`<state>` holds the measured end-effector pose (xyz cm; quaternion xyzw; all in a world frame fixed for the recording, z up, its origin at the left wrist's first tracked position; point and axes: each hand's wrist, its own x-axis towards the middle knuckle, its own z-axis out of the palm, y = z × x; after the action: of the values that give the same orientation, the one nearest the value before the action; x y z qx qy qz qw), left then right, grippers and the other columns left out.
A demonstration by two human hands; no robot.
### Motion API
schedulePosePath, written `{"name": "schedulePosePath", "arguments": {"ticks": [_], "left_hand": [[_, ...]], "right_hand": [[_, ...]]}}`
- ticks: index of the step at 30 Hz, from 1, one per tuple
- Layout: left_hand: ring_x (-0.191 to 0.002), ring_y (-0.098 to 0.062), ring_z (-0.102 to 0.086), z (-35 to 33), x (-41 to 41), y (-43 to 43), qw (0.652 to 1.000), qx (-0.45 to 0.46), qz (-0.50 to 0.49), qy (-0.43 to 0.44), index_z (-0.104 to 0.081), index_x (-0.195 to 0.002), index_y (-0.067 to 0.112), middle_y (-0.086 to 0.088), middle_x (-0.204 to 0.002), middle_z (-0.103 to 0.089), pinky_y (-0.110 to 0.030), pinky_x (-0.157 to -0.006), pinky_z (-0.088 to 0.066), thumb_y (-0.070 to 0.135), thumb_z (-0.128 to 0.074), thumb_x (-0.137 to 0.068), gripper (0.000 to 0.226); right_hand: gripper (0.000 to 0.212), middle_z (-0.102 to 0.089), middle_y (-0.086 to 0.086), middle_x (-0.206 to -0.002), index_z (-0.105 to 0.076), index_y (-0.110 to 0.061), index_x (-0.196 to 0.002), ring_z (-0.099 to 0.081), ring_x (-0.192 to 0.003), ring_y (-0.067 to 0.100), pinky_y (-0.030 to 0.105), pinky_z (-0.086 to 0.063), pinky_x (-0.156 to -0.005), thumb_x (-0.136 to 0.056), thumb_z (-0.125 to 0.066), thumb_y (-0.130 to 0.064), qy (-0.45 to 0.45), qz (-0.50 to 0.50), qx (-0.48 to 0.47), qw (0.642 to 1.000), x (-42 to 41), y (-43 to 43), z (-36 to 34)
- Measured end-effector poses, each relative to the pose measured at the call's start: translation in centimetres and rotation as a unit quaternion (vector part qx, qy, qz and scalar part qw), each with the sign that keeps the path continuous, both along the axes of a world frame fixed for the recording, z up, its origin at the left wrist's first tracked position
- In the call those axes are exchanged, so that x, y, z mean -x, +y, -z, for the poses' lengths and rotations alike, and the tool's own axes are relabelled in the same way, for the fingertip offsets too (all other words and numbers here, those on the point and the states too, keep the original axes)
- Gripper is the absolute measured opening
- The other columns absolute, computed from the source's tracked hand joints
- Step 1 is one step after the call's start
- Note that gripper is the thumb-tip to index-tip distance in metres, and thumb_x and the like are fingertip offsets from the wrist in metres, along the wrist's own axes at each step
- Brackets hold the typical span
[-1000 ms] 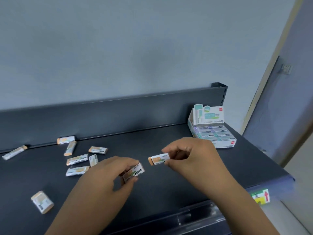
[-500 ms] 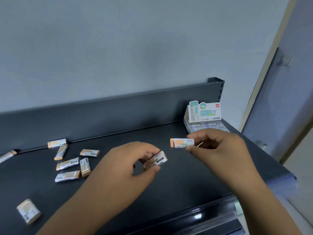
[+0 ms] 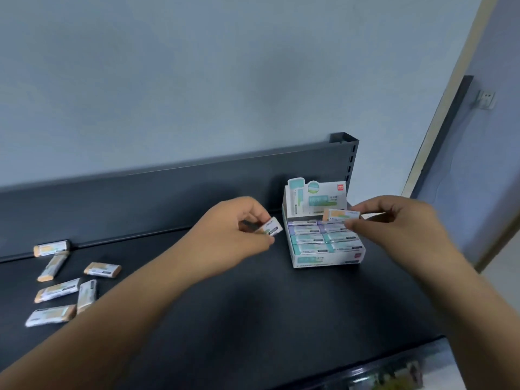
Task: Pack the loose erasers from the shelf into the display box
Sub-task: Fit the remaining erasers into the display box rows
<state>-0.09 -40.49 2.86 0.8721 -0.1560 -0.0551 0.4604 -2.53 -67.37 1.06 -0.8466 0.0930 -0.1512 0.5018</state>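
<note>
A white and teal display box (image 3: 326, 258) stands on the dark shelf (image 3: 253, 305) at the right, with rows of wrapped erasers inside and its lid card upright. My right hand (image 3: 399, 229) pinches an orange eraser (image 3: 340, 215) held level just above the box's back rows. My left hand (image 3: 239, 235) pinches a second eraser (image 3: 270, 227) a little to the left of the box, above the shelf. Several loose orange erasers (image 3: 57, 288) lie scattered on the shelf at the far left.
The shelf's raised back panel (image 3: 168, 190) runs behind everything and ends at a slotted upright post (image 3: 349, 153) right behind the box. The shelf's front edge (image 3: 365, 370) crosses the lower right. A blue-grey wall rises behind, with a door frame (image 3: 439, 114) on the right.
Both hands have moved right toward the display box with their erasers. The right hand's eraser now hovers over the box; the view has shifted so the box sits nearer the middle.
</note>
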Motion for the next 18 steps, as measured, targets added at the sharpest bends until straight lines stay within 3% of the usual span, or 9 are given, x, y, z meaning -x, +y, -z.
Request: {"name": "schedulePosePath", "arguments": {"ticks": [2,5,10,12,14,18], "left_hand": [[-0.083,-0.012,-0.072,0.6,-1.6,-1.6,1.0,0.012,-0.023,0.012,-0.07,-0.093,0.021,0.007,-0.093,-0.077,-0.04,-0.084,-0.058,0.011,-0.078,-0.081,0.018],[-0.074,-0.017,-0.071,1.4,-3.5,-3.6,0.996,0.042,-0.059,0.046,-0.07,-0.095,0.011,-0.002,-0.084,-0.079,-0.046,-0.084,-0.059,0.004,-0.072,-0.083,0.014],[-0.088,-0.03,-0.075,2.2,-5.6,-5.3,0.985,0.095,-0.122,0.074,-0.069,-0.097,0.007,-0.008,-0.082,-0.078,-0.041,-0.081,-0.061,0.001,-0.069,-0.087,0.011],[-0.077,-0.024,-0.072,2.2,-6.1,-5.9,0.982,0.111,-0.129,0.081,-0.07,-0.097,0.005,-0.013,-0.088,-0.078,-0.039,-0.079,-0.062,0.0,-0.072,-0.086,0.012],[-0.073,-0.017,-0.067,2.1,-6.5,-6.4,0.98,0.127,-0.132,0.082,-0.07,-0.098,0.003,-0.019,-0.094,-0.076,-0.038,-0.078,-0.064,0.001,-0.073,-0.087,0.012],[-0.069,-0.013,-0.066,1.8,-7.0,-6.9,0.976,0.137,-0.149,0.083,-0.07,-0.097,0.006,-0.013,-0.09,-0.076,-0.037,-0.077,-0.064,0.004,-0.073,-0.087,0.011]], "right_hand": [[0.01,-0.076,-0.005,-0.071,-0.077,-0.029,-0.083,-0.056,-0.047,0.004,0.024,-0.041,-0.048,-0.079,-0.085,-0.027,0.017,-0.002,0.001,1.0,-1.3,-1.3,0.1],[0.008,-0.075,-0.01,-0.072,-0.078,-0.027,-0.085,-0.064,-0.058,0.006,0.021,-0.043,-0.053,-0.08,-0.084,-0.027,0.038,-0.021,-0.002,0.999,-3.2,-2.8,0.0],[0.007,-0.076,-0.013,-0.08,-0.078,-0.023,-0.09,-0.064,-0.064,-0.005,0.013,-0.045,-0.055,-0.083,-0.081,-0.024,0.064,-0.095,-0.023,0.993,-5.2,-3.9,0.1],[0.007,-0.078,-0.01,-0.084,-0.079,-0.021,-0.092,-0.07,-0.076,0.004,0.018,-0.056,-0.067,-0.085,-0.08,-0.021,0.068,-0.118,-0.051,0.989,-5.7,-4.1,0.1],[0.008,-0.079,-0.004,-0.089,-0.079,-0.018,-0.093,-0.074,-0.089,0.018,0.032,-0.06,-0.085,-0.086,-0.078,-0.017,0.067,-0.134,-0.076,0.986,-6.1,-4.2,0.2],[0.008,-0.08,0.001,-0.091,-0.078,-0.014,-0.096,-0.075,-0.092,0.022,0.037,-0.061,-0.088,-0.088,-0.075,-0.013,0.062,-0.145,-0.118,0.98,-6.9,-4.5,0.1]]}}
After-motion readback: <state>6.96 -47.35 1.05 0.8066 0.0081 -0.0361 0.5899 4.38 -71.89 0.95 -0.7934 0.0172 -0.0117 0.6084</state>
